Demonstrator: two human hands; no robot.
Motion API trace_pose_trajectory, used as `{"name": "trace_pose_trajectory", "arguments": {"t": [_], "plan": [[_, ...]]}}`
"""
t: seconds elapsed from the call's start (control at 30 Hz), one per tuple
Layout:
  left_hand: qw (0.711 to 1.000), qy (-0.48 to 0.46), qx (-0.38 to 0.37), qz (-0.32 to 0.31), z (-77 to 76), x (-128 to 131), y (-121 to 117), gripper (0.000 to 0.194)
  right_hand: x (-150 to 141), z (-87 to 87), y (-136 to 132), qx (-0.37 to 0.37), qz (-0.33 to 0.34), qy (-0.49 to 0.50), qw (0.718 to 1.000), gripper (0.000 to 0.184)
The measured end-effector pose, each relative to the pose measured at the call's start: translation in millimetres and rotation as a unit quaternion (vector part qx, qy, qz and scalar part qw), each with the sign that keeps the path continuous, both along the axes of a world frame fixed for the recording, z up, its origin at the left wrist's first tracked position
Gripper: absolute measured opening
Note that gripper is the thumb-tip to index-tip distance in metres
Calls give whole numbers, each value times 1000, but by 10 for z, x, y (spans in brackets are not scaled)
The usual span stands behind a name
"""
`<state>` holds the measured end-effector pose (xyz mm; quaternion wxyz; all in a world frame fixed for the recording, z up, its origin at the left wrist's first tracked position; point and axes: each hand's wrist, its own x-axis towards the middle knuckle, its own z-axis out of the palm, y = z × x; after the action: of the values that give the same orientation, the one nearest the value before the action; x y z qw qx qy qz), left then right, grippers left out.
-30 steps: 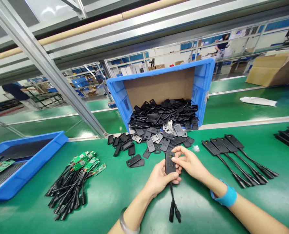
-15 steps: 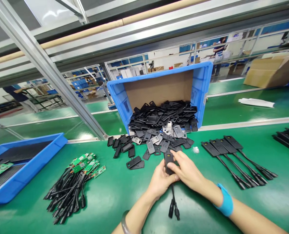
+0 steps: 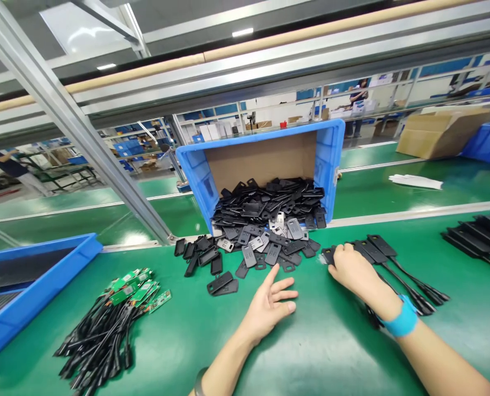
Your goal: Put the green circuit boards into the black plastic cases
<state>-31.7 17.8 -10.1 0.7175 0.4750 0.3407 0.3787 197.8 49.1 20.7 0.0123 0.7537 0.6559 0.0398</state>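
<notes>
On the desk (image 3: pixel 311 352), a tray (image 3: pixel 42 294) lies left, corded circuit boards (image 3: pixel 108 324) just right of it; casing pieces (image 3: pixel 249 256) lie in and before the far bin (image 3: pixel 330 170); cabled modules (image 3: pixel 382 246) lie right, partly under the right hand (image 3: pixel 352 269).

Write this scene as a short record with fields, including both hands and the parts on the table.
Left hand: open, fingers spread, holding nothing, over the green table
Right hand: at a black cased unit, the grip itself hidden
Similar units: in a row, partly behind the right hand
Blue bin: opening towards the person
Black covers: heaped in the bin, spilling out in front
Circuit boards: green, piled at left with black cables
Blue tray: far left
</notes>
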Motion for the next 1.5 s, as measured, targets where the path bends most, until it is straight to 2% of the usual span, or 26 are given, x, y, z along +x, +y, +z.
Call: {"name": "trace_pose_trajectory", "arguments": {"t": [0.1, 0.2, 0.27, 0.33, 0.43, 0.57, 0.83, 1.0, 1.17, 1.33, 1.5], "plan": [[1000, 7, 6, 3, 5, -12, 10, 97, 73, -39, 20, 10, -29, -4, 1000, 38], [1000, 11, 14, 5, -10, -24, 21, 93, 170, -117, 80, 17, -72, 3, 997, 77], [1000, 9, 18, 7, -23, -31, 27, 90, 254, -210, 154, -15, -129, 28, 991, 102], [1000, 9, 19, 16, -33, -36, 29, 90, 343, -319, 243, -56, -187, 69, 978, 114], [999, 22, 17, 37, -31, -46, 27, 90, 481, -446, 362, -68, -228, 111, 965, 114], [998, 36, 20, 47, -10, -64, 19, 90, 730, -483, 407, -52, -236, 107, 965, 112], [997, 51, 40, 47, 3, -61, 16, 83, 1430, -437, 191, -7, -255, 73, 964, 101], [997, 58, 42, 37, -24, -64, 47, 85, 1691, -427, 72, -4, -254, 69, 965, 97], [997, 63, 44, 33, -30, -66, 51, 84, 1808, -395, 10, -12, -247, 77, 966, 98], [995, 68, 48, 51, 3, -51, 32, 83, 1764, -434, 3, 1, -256, 68, 964, 103], [994, 74, 52, 56, 25, -41, 18, 83, 1577, -530, -37, 11, -268, 40, 962, 88]]}}
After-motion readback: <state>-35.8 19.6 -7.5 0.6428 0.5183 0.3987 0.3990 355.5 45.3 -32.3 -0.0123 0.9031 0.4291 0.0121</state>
